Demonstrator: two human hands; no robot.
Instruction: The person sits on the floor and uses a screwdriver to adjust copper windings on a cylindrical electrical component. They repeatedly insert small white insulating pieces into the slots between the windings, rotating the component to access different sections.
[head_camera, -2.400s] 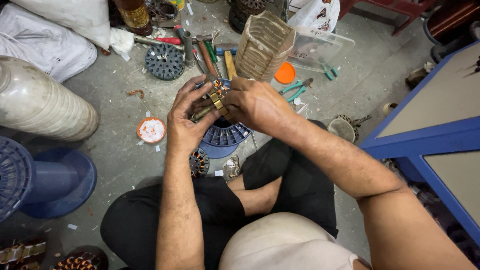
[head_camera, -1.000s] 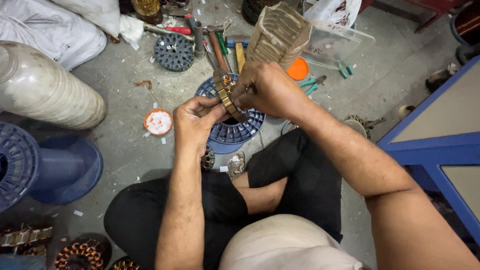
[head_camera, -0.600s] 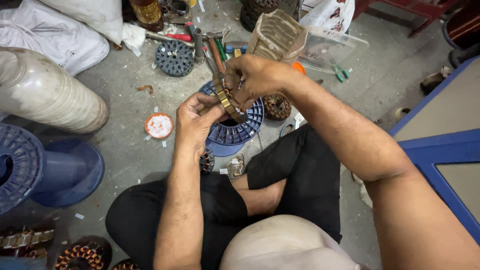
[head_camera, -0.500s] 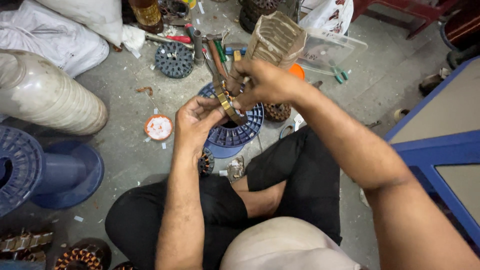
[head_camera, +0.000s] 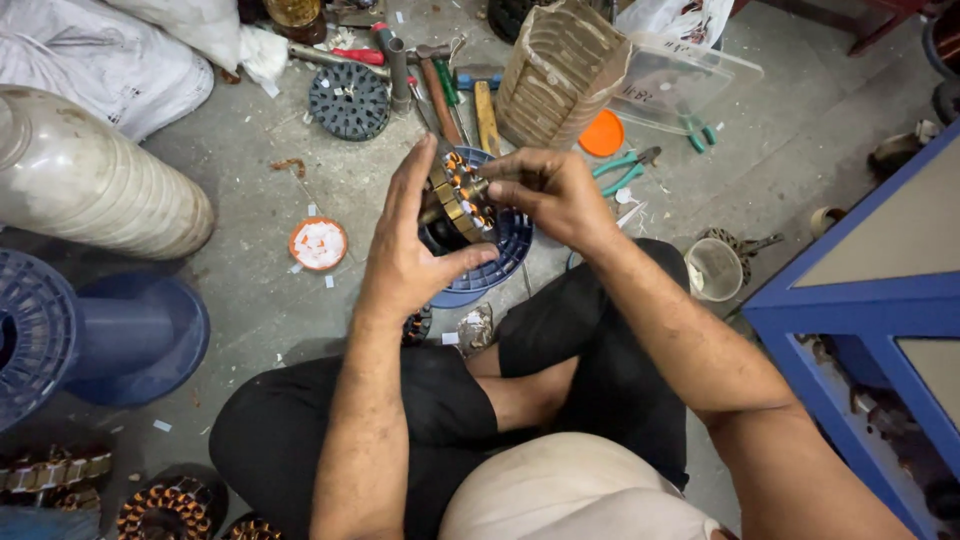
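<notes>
Bare floor (head_camera: 250, 170) lay open left of the hands; tools (head_camera: 450, 90) and a ribbed basket (head_camera: 560, 70) crowded the far side.

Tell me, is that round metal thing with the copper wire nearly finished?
Partly. The round metal stator with copper-wound slots already carries copper coils on the slots that show. Right now the left hand cradles it while the right hand works at its rim. How many slots remain is hidden by the hands. More copper-wound rotors lie on the grey concrete floor; whether those are finished is unclear.
</notes>
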